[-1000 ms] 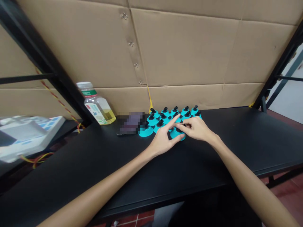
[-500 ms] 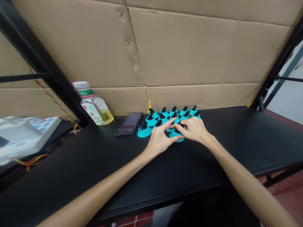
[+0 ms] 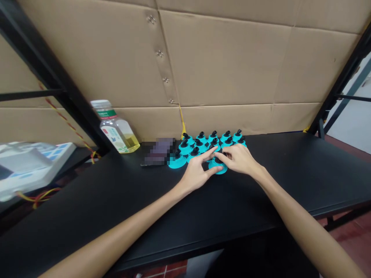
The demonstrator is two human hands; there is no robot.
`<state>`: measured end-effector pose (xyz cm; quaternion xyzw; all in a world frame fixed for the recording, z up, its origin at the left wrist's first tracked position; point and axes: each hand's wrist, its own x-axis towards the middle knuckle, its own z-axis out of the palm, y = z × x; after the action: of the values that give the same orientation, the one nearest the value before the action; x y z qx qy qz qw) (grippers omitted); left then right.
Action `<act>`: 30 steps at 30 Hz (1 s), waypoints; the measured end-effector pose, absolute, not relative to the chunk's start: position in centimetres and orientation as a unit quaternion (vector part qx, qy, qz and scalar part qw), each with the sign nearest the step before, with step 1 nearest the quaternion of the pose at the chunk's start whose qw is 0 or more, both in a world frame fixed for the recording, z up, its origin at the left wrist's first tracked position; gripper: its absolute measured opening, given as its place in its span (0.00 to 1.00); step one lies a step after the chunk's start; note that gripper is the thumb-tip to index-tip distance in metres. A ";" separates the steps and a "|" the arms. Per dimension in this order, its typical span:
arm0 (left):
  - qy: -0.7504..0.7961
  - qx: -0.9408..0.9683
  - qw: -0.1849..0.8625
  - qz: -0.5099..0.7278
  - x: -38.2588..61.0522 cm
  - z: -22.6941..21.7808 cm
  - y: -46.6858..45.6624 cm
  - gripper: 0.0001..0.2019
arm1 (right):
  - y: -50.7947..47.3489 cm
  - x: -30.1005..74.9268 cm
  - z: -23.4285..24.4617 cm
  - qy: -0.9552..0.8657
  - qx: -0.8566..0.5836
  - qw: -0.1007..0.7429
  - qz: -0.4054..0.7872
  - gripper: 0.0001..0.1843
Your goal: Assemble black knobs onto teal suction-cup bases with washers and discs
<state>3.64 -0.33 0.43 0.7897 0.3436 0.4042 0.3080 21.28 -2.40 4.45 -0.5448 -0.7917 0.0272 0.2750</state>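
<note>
Several teal cone-shaped parts with black knobs (image 3: 199, 143) stand in rows at the back of a black table (image 3: 162, 200). One more teal part (image 3: 218, 166) sits in front of the rows, between my two hands. My left hand (image 3: 197, 172) grips its left side with thumb and forefinger. My right hand (image 3: 239, 159) is curled over its top, fingertips pinching the black knob, which is mostly hidden.
A plastic bottle (image 3: 114, 129) with yellowish liquid stands at the back left. A blurred dark flat object (image 3: 158, 151) lies beside the teal rows. A white device (image 3: 31, 164) with cables sits on a lower surface at left. A cardboard wall (image 3: 220, 65) backs the table; black frame posts flank it.
Both hands have stayed on the front teal part. My left forefinger curled in half a second ago and has stretched out again. The view shifted slightly.
</note>
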 end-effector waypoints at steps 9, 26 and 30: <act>0.366 0.809 0.210 0.409 3.4 0.6 -0.9 0.37 | -2.6 21.5 5.0 -0.745 -0.593 0.304 -0.022 0.29; 0.289 0.910 0.033 0.297 3.5 -1.1 -0.8 0.15 | -0.8 27.3 5.8 -0.593 -0.739 0.317 -0.052 0.27; 0.285 0.916 0.033 0.282 3.5 -1.1 -0.8 0.14 | -0.3 28.7 5.3 -0.555 -0.787 0.261 -0.068 0.22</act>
<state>3.53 -0.79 -1.10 0.9156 0.2850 0.2816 0.0328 28.70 -0.32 5.29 -0.7868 -0.5554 -0.0675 0.2607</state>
